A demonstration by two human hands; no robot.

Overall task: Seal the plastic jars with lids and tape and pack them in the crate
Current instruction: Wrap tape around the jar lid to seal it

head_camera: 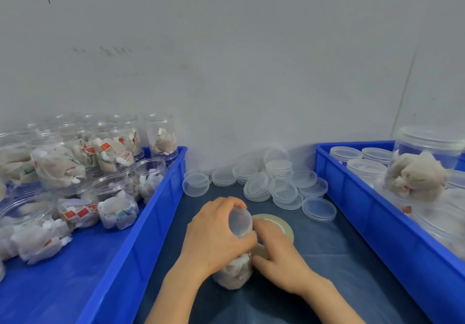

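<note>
One jar [234,273], lidded, centre of dark cloth [339,260]: left hand [214,233] curled round its top, right hand [276,250] gripping tape roll [284,225] against its side. Risk: creased tape or missed lid seam, from jar rolling. Loose lids [276,182], far edge.

We see a clear, smooth plastic jar [240,223] holding pale, fibrous paper sachets [234,273]. The roll of tape [285,225] looks translucent, yellowish and glossy. The loose lids [319,209] are thin, clear, shiny plastic. The left crate [161,198] and right crate [357,198] are smooth blue plastic with a slight sheen. We find matt dark blue cloth over the desk [327,273], and a matt, whitish wall [226,59].
</note>
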